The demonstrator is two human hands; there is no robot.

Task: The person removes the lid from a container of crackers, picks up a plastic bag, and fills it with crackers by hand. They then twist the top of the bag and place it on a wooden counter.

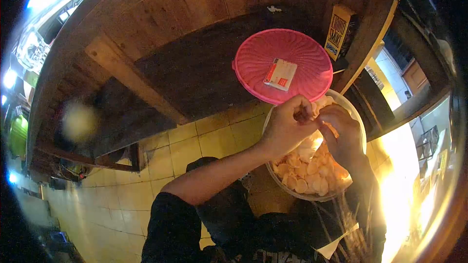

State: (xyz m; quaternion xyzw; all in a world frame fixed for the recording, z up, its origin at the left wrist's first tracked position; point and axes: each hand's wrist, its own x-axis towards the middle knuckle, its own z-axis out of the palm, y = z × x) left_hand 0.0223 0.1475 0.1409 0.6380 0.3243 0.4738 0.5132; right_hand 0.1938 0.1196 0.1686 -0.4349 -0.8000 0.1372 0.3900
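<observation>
Head view, single frame. Both hands are over a round pale bowl [361, 139] that sits low and right of centre, close to the body; I cannot tell what it rests on. The bowl is filled with thin pale-orange chips [308, 171], heaped and overlapping. Left hand [285, 127]: fingers curled in, fingertips pinched together at the far side of the bowl. Right hand [344, 135]: likewise curled, thumb and fingers closed, meeting the left hand's fingertips. I log both as closed in a pinch; whatever sits between them is too small and shadowed to make out. The left forearm is bare and runs in from lower left; the sleeve at the upper arm is dark. Just beyond the hands lies a pink ribbed lid [258, 53], its near edge overlapping the bowl's far rim in this view. A small white-and-red sachet [280, 74] lies flat on the lid, right of its centre. The lid sits on a dark wooden bench [190, 68]. A yellow box [338, 30] printed "LIQUID SMOKE" stands upright to the right of the lid, apart from it. Yellowish floor tiles [190, 148] show below the bench, left of the arm.
</observation>
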